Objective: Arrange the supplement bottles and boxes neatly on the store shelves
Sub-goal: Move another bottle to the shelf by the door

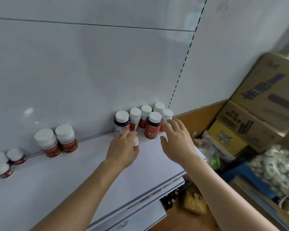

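Several white-capped supplement bottles stand clustered at the back right of the white shelf [73, 172], among them a red "Fe" bottle [153, 125] and a dark bottle [122, 121]. My left hand [123, 149] grips a small white-capped bottle [136, 141] just in front of the dark bottle. With fingers spread, my right hand [175, 139] reaches toward the cluster's right side, its fingertips close to the rightmost bottle [167, 115]. Two larger red bottles [57, 140] stand further left. Three small bottles [7, 162] sit at the far left.
The shelf's front edge [157, 192] runs diagonally below my arms. Stacked cardboard boxes [257, 104] stand to the right of the shelf. A yellow box [223, 139] and bagged goods [277, 169] lie on the floor there.
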`<state>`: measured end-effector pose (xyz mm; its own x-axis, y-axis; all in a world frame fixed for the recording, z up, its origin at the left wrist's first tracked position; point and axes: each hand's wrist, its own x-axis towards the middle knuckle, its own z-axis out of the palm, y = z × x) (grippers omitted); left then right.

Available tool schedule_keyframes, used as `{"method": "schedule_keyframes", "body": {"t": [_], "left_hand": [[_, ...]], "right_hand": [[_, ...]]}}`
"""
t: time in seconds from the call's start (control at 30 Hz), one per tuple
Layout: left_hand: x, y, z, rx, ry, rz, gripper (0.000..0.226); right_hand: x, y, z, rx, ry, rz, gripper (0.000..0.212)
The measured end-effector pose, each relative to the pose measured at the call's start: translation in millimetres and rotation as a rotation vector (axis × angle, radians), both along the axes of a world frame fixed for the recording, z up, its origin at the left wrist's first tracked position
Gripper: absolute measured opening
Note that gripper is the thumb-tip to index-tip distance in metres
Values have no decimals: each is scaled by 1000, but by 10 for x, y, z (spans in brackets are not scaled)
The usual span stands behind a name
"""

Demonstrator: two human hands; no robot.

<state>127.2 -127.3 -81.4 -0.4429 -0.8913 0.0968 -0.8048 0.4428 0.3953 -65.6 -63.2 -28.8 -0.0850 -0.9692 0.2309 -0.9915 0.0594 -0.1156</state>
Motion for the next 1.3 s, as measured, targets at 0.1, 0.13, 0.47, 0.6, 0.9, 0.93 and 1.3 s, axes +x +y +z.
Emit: {"method": "schedule_keyframes", "body": {"t": [0.1, 0.13, 0.47, 0.6, 0.9, 0.93, 1.3], "left_hand": [[-143, -75, -72, 44, -9, 92, 49], [-179, -77, -91, 64, -8, 120, 49], [-424, -31, -212, 183, 78, 320, 29], [-337, 80, -125, 272, 464, 413, 29], [-30, 612, 350, 293, 1133, 590, 28], [9, 676, 379, 296, 1156, 581, 30], [702, 1198, 505, 333, 1199, 543, 32]], "right_hand": [[-212, -361, -53, -6, -9, 60, 58], [-264, -464, -66, 6, -13, 81, 58], [-570, -1028, -267, -43, -47, 320, 35], [-617, -1023, -297, -156, -223, 490, 30], [-178, -806, 204, 238, -1096, 587, 19], [-98, -784, 206, 273, -1118, 608, 23], [818, -290, 259, 389, -1279, 617, 20]]}}
